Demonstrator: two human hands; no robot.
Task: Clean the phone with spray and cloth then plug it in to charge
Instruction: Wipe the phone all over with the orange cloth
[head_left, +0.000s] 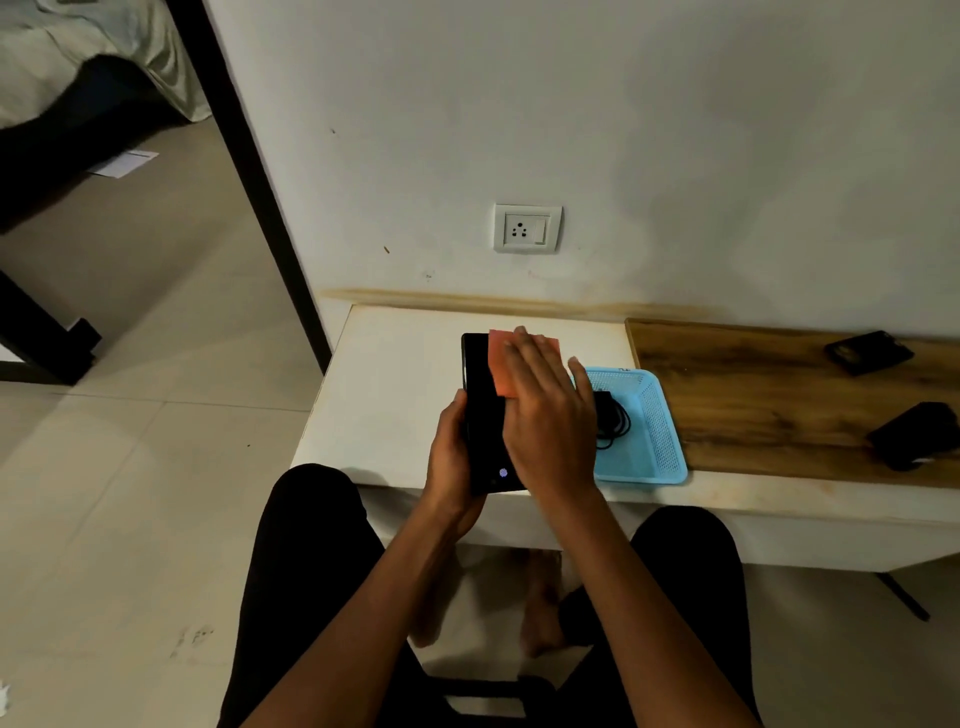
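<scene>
At the middle of the frame, above the white desk (395, 374), the left hand (454, 462) grips the black phone (480, 410) by its lower edge. The right hand (550, 415) presses a pink cloth (498, 364) flat on the screen, fingers straight. Just right, a blue basket (649, 431) holds a black charger cable (613, 421).

Counted: one phone (480, 415) in the left hand (451, 462), one orange cloth (501, 371) under the right hand (550, 415), one blue basket (649, 457) just right of the hands holding one black cable (613, 421), two dark objects (868, 352) further right, one wall socket (527, 228) beyond the hands.
</scene>
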